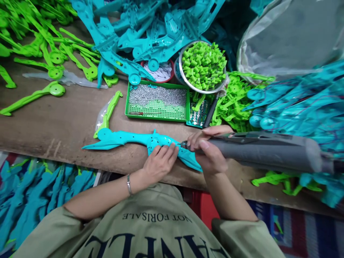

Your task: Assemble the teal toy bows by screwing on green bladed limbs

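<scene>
A long blue plastic toy part (129, 137) lies across the front of the bench, narrow at its left tip. My left hand (160, 162) presses on its wider middle, fingers closed together over the surface. In my right hand (208, 148) is a grey electric screwdriver (263, 148), held nearly level with its body pointing right. Its bit (184, 144) meets or nearly meets the blue part just right of my left fingertips; a screw there is too small to make out. Behind the part's left end lies a green piece with a clear plastic blade (107, 114).
A green tray (157, 117) of small screws stands behind the part. Beside it are a metal bowl (182, 71) of green pieces and a small dark tray (197, 114). Piled blue parts (166, 28) and green parts (56, 57) cover the back; more blue parts (34, 193) sit below left.
</scene>
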A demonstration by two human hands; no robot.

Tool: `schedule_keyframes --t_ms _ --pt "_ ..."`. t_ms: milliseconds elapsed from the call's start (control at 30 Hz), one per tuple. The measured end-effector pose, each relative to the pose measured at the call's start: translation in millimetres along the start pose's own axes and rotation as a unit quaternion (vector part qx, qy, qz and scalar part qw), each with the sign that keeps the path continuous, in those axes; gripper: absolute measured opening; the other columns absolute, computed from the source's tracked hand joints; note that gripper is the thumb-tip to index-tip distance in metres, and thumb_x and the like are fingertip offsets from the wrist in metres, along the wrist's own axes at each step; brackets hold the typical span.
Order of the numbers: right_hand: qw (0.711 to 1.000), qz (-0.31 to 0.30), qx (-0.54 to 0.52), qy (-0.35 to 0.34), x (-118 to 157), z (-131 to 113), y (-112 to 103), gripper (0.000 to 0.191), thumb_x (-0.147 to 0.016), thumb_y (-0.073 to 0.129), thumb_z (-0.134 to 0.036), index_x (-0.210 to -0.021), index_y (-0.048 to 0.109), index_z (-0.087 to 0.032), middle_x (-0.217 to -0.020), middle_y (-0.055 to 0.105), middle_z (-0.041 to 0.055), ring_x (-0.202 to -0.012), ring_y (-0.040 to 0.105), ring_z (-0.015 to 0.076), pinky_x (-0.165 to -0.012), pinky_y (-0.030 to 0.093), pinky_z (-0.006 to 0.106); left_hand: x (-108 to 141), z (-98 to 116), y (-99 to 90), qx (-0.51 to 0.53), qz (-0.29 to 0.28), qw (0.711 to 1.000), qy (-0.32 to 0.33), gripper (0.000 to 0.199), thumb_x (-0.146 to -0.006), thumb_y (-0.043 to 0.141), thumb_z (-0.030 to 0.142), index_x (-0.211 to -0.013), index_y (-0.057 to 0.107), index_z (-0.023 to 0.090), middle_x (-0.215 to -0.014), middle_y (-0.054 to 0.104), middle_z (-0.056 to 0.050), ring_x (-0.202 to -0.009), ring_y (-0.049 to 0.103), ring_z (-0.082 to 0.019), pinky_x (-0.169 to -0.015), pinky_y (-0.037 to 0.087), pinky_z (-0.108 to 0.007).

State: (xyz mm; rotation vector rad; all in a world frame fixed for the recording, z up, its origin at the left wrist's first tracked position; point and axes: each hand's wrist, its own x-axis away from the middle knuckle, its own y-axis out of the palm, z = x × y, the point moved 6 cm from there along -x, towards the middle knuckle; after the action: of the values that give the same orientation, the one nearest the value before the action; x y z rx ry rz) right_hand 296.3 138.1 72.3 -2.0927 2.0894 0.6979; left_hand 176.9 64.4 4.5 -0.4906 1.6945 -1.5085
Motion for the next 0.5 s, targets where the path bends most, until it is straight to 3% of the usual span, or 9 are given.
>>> schedule_keyframes --t_ms 167,433,500 --pt "0.999 -0.010 -0.004 0.033 5.5 15.2 3.3 0.018 -0.086 0.073 -0.029 -0.103 0.066 -0.030 -0.060 0.060 -0.0073 -0.051 0.059 0.0160 -0.053 0.051 0.033 7.9 -0.7 4.1 0.019 0.024 0.997 -0.074 0.038 -0.102 0.051 0.017 -0.137 0.063 0.020 -0.128 0.071 -0.011 -0.115 0.062 -0.023 -0.098 0.041 -0.039" --pt "0.998 -0.018 -0.002 0.061 10.4 27.8 2.4 0.018 -0.086 0.074 -0.028 -0.101 0.063 -0.027 -0.061 0.060 -0.0073 -0.052 0.059 0.0152 -0.050 0.049 0.031 6.4 -1.4 3.7 0.031 0.062 0.995 -0.075 0.033 -0.102 0.051 0.019 -0.131 0.067 0.020 -0.122 0.073 -0.009 -0.110 0.063 -0.023 -0.098 0.040 -0.040" --pt "0.995 -0.028 0.015 0.097 8.8 34.3 -0.2 0.020 -0.083 0.076 -0.033 -0.095 0.061 -0.026 -0.061 0.060 -0.0068 -0.051 0.059 0.0156 -0.051 0.051 0.032 6.6 -1.4 4.6 0.028 0.071 0.994 -0.074 0.032 -0.103 0.050 0.019 -0.130 0.068 0.022 -0.121 0.074 -0.008 -0.109 0.063 -0.023 -0.100 0.040 -0.042"
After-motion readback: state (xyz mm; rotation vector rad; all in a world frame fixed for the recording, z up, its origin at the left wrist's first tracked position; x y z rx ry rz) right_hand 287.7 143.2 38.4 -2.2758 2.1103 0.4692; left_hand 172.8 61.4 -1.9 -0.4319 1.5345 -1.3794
